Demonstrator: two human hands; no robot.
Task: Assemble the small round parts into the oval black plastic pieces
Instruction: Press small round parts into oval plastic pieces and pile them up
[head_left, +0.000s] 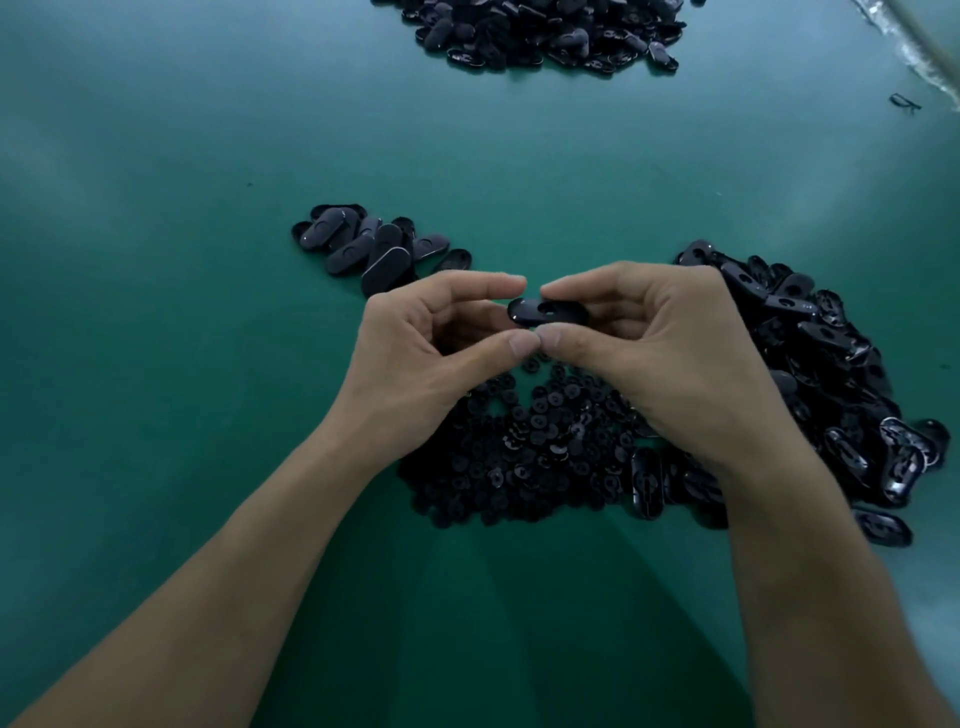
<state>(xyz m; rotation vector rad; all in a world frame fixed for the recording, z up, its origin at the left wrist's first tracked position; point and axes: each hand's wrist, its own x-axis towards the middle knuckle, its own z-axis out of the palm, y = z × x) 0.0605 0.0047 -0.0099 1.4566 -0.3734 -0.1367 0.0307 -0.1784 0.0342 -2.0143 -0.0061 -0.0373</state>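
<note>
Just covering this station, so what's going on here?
A person pinches one oval black plastic piece between the left hand and right hand, thumbs and forefingers on it, above a heap of small round black parts on the green table. A pile of loose oval pieces lies to the right, a smaller group of oval pieces farther left.

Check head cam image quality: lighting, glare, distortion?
Head view: dim, teal cast; soft glare patches on the table; wide-angle stretch toward edges; round parts pile merges into shadow; held oval piece readable, small highlight on one end.
</note>
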